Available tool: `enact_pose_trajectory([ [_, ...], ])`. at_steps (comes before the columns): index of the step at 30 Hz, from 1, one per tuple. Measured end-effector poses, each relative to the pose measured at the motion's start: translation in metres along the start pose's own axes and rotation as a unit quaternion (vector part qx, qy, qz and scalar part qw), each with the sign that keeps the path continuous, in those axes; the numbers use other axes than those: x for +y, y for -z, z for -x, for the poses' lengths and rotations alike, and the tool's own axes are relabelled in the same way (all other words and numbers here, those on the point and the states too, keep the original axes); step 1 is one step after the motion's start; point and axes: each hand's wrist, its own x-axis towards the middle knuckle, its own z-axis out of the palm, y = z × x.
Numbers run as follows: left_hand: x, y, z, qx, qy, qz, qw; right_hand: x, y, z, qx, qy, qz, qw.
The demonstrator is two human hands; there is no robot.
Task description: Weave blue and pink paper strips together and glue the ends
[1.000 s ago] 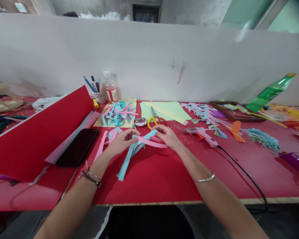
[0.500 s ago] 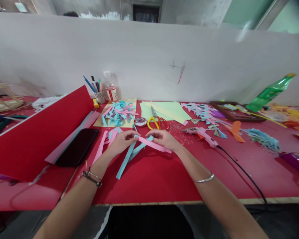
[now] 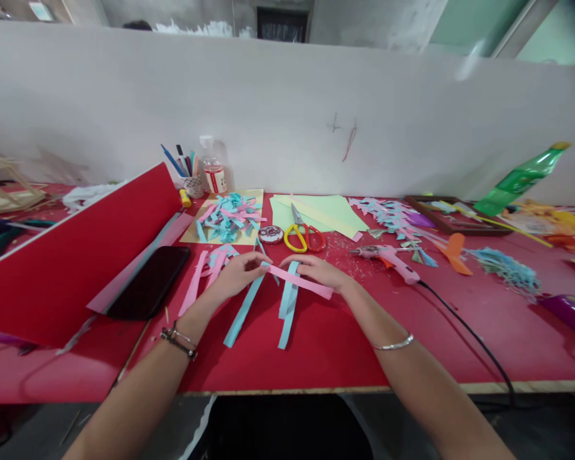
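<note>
My left hand (image 3: 242, 275) is closed in a pinch at the top of a blue paper strip (image 3: 244, 313), which slants down toward the table's front. One end of a pink paper strip (image 3: 301, 282) meets the same fingertips; its other end reaches out to the right. My right hand (image 3: 316, 271) is also closed, its fingertips on a doubled blue paper strip (image 3: 289, 303) that hangs down behind the pink one. A small pile of pink and blue strips (image 3: 218, 259) lies beyond my left hand.
Yellow-and-red scissors (image 3: 301, 233) and a round tin (image 3: 271, 234) lie ahead of my hands. Cut paper pieces (image 3: 232, 214) are heaped behind the left hand. A pink glue gun (image 3: 393, 259) with a cord rests to the right, a black phone (image 3: 148, 284) to the left.
The doubled blue strip under my right fingers has swung from slanting left to hanging nearly straight down, apart from the left blue strip. Both hands stay almost in place.
</note>
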Motion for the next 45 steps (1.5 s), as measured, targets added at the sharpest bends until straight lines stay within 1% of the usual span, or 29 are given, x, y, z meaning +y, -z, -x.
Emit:
enact_pose_trajectory([
  [4,0.001,-0.001,0.0,-0.005,0.005,0.015,1.0,0.002,0.003,0.0,-0.001,-0.006,-0.03,1.0],
  [7,0.001,-0.002,0.0,-0.007,0.014,0.026,1.0,0.001,0.003,0.001,0.012,-0.043,-0.087,0.995],
  [9,0.0,-0.002,-0.001,-0.004,0.018,0.03,0.999,-0.001,0.002,0.003,0.019,-0.069,-0.137,0.988],
  [11,0.0,-0.002,-0.001,0.001,0.02,0.035,0.999,-0.002,0.001,0.004,0.011,-0.086,-0.188,0.978],
  [14,-0.001,-0.002,-0.001,-0.002,0.021,0.043,0.999,0.0,0.0,0.004,0.004,-0.108,-0.232,0.967],
  [16,-0.002,-0.002,-0.001,-0.007,0.02,0.05,0.999,0.004,0.0,0.003,0.01,-0.121,-0.235,0.964],
  [21,-0.003,-0.003,-0.001,-0.004,0.01,0.052,0.999,0.013,0.001,0.0,0.008,-0.127,-0.228,0.965],
  [26,0.0,-0.003,-0.001,-0.008,0.015,0.039,0.999,0.007,0.001,0.003,0.022,-0.088,-0.24,0.966],
  [29,-0.001,-0.004,-0.001,-0.005,0.012,0.04,0.999,0.004,0.0,0.001,0.046,-0.097,-0.242,0.964],
  [32,-0.003,-0.004,-0.001,-0.004,0.009,0.044,0.999,0.006,-0.002,-0.004,0.084,-0.114,-0.238,0.961],
  [35,-0.003,-0.004,-0.001,-0.002,0.011,0.038,0.999,0.008,-0.002,-0.006,0.101,-0.109,-0.223,0.963],
  [42,0.0,-0.004,0.0,-0.001,0.008,0.028,1.0,0.007,-0.001,-0.003,0.083,-0.107,-0.196,0.971],
  [45,0.002,-0.004,0.0,-0.003,0.011,0.036,0.999,0.007,-0.001,-0.002,0.066,-0.091,-0.2,0.973],
])
